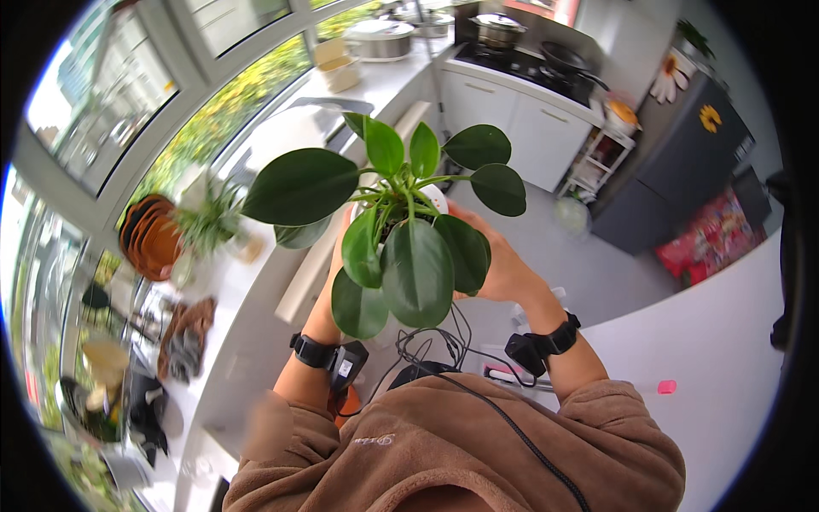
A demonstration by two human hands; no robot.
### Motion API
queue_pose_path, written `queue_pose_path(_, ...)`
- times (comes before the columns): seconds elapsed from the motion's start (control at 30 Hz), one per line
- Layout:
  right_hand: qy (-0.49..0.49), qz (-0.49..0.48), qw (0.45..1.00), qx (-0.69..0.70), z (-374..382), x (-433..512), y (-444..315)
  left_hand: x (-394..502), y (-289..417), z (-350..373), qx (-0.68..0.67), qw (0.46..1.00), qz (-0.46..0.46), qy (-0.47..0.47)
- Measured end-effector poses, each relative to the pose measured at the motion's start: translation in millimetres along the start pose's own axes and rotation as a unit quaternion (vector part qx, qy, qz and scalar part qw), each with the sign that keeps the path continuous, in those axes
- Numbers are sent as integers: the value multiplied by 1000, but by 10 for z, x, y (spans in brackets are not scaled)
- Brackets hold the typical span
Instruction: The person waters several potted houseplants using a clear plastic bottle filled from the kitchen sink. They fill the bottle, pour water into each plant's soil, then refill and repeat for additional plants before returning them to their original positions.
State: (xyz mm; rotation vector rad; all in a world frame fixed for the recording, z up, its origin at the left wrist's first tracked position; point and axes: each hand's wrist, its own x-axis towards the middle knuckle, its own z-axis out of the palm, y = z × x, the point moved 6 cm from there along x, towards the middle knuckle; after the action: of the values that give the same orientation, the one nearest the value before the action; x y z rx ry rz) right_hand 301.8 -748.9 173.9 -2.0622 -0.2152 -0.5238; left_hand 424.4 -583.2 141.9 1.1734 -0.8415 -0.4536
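Note:
Between my two hands I hold a potted plant (417, 275) with broad, glossy green leaves, in front of my chest. Its white pot (435, 197) shows only in part under the leaves, with dark soil inside. My left hand (342, 246) is at the pot's left side, its fingers mostly hidden by foliage. On the right side, my right hand (502, 265) is around the pot, partly covered by leaves. Each wrist wears a black strap with a small black device, and dark cables hang below the plant.
Along the windows, a white counter (240, 288) bears stacked orange-brown pots (151, 237), a spiky-leaved plant (208, 221) and a brown cloth (185, 339). A stove (524, 67) with a steel pot and black pan stands ahead. At right are a dark fridge (665, 160) and a white table (704, 339).

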Motion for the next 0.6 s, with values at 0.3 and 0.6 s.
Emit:
queue_pose_path(0.3,180,7,977,-111,-1078,127,897,1816,-796,995,-162,957,-132,-201)
queue_pose_path(0.6,209,-64,838,-500,-1926,54,1477,3031,-1493,2101,-367,819,-299,-326)
